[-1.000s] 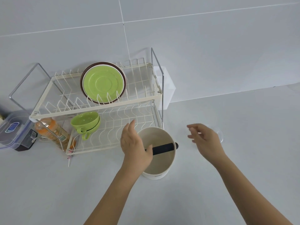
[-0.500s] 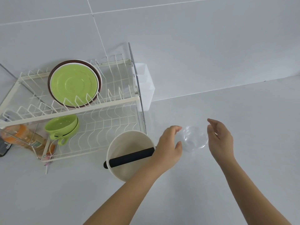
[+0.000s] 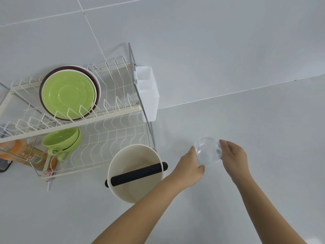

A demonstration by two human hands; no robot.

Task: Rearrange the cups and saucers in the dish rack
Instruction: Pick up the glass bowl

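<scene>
My left hand [image 3: 189, 166] and right hand [image 3: 233, 156] curl their fingers around the clear glass bowl [image 3: 207, 152] at nine and three o'clock; it looks light, slick and breakable.

Just one view here, a wide-angle head cam looking forward and down at a pale grey countertop [image 3: 228, 199], tilted a bit. The cream wire two-tier dish rack [image 3: 98, 118] sits off to the left, the tiled wall up top, both forearms reaching in from below, fairly close.
</scene>
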